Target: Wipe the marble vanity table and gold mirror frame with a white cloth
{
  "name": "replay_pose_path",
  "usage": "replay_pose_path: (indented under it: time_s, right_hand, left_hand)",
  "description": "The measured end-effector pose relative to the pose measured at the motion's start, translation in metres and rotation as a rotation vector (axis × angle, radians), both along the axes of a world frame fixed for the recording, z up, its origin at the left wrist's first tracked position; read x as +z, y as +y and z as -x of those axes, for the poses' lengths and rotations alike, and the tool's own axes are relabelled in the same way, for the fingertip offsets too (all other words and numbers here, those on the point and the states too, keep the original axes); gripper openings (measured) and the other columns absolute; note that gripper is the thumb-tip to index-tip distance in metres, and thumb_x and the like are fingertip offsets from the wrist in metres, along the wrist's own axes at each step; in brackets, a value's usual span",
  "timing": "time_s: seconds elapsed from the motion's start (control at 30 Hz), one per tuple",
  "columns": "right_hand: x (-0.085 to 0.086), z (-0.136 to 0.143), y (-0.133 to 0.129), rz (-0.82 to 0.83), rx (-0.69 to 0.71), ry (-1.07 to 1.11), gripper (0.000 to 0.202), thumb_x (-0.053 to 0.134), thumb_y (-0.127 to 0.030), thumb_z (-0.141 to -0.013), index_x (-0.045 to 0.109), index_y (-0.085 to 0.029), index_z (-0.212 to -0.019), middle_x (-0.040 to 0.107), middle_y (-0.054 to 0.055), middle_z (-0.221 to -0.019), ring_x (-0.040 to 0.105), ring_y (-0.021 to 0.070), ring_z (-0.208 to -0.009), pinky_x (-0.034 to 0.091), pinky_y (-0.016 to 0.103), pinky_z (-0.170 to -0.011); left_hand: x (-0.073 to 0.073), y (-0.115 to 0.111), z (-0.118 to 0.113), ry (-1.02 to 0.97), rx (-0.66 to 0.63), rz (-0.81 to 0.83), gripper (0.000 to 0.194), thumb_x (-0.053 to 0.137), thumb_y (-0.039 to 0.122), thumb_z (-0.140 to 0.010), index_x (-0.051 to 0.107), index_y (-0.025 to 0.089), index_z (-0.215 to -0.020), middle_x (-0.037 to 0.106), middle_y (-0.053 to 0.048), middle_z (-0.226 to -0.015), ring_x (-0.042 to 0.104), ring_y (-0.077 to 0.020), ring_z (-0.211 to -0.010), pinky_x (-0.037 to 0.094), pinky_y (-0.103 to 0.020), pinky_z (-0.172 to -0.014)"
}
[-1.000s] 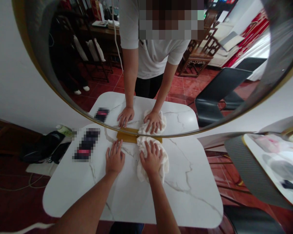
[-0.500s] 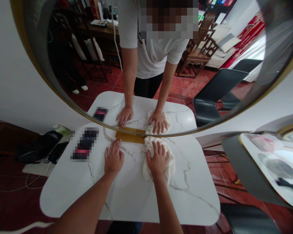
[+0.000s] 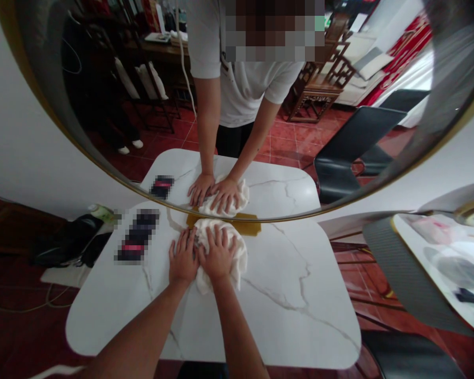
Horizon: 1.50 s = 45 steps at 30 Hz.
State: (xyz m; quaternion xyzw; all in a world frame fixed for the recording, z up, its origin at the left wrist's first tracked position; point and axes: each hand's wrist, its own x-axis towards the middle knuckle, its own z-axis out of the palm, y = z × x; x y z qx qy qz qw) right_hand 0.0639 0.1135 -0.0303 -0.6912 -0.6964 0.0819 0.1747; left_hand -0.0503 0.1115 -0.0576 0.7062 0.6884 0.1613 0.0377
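A crumpled white cloth lies on the white marble-patterned table, near the mirror. My right hand presses flat on top of it with the fingers spread. Just to the left, my left hand rests on the tabletop with its fingers apart, beside the cloth's left edge and nearly touching my right hand. Behind the cloth, a gold-coloured plate sits at the mirror's foot, partly covered by the cloth.
A large gold-rimmed mirror rises over the table's back edge. A blurred dark item lies on the table's left side. Black chair at lower right, a second white table at right, black bag at left.
My right hand and the cloth under it have moved left, up against my left hand. More of the gold plate's right part shows. My left hand has stayed in place.
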Motion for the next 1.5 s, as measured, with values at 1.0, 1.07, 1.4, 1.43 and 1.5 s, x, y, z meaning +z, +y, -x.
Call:
replay_pose_path:
  time_s: [1.0, 1.07, 1.4, 1.43, 1.5]
  right_hand:
    - [0.003, -0.113, -0.019, 0.029, -0.235, -0.200, 0.051, 0.040, -0.039, -0.088, 0.035, -0.029, -0.138, 0.030, 0.002, -0.146, 0.023, 0.0251, -0.132, 0.017, 0.047, -0.104]
    - [0.004, -0.116, -0.014, 0.030, -0.245, -0.200, 0.052, 0.041, -0.039, -0.087, 0.035, -0.029, -0.138, 0.030, 0.002, -0.146, 0.024, 0.0248, -0.132, 0.018, 0.046, -0.104]
    - [0.005, -0.128, 0.004, 0.061, -0.290, -0.218, 0.058, 0.041, -0.041, -0.087, 0.026, -0.027, -0.142, 0.037, 0.005, -0.142, 0.026, 0.0243, -0.131, 0.021, 0.044, -0.101]
    - [0.005, -0.128, 0.003, 0.060, -0.288, -0.222, 0.058, 0.041, -0.041, -0.088, 0.027, -0.027, -0.142, 0.037, 0.005, -0.142, 0.026, 0.0243, -0.131, 0.021, 0.044, -0.101]
    - [0.006, -0.127, 0.001, 0.059, -0.278, -0.231, 0.056, 0.040, -0.040, -0.088, 0.029, -0.028, -0.141, 0.035, 0.005, -0.143, 0.026, 0.0244, -0.131, 0.021, 0.045, -0.102]
  left_hand:
    - [0.003, 0.000, -0.002, 0.014, 0.014, -0.016, 0.058, 0.035, 0.017, -0.087, 0.024, 0.023, -0.143, 0.037, -0.007, -0.144, 0.026, -0.0202, -0.135, 0.014, -0.045, -0.111]
    - [0.003, 0.000, -0.001, 0.020, 0.014, -0.017, 0.058, 0.035, 0.017, -0.087, 0.023, 0.023, -0.144, 0.037, -0.007, -0.144, 0.026, -0.0204, -0.135, 0.015, -0.045, -0.111]
    - [0.002, 0.000, 0.000, 0.031, 0.021, -0.020, 0.058, 0.036, 0.018, -0.087, 0.024, 0.023, -0.143, 0.038, -0.008, -0.143, 0.027, -0.0210, -0.135, 0.015, -0.046, -0.111]
    - [0.003, 0.000, 0.000, 0.029, 0.020, -0.017, 0.058, 0.036, 0.018, -0.087, 0.024, 0.023, -0.143, 0.038, -0.008, -0.143, 0.027, -0.0210, -0.135, 0.015, -0.046, -0.111]
    - [0.003, 0.000, 0.000, 0.027, 0.017, -0.010, 0.058, 0.036, 0.018, -0.087, 0.023, 0.023, -0.144, 0.038, -0.007, -0.143, 0.027, -0.0209, -0.135, 0.015, -0.046, -0.111]
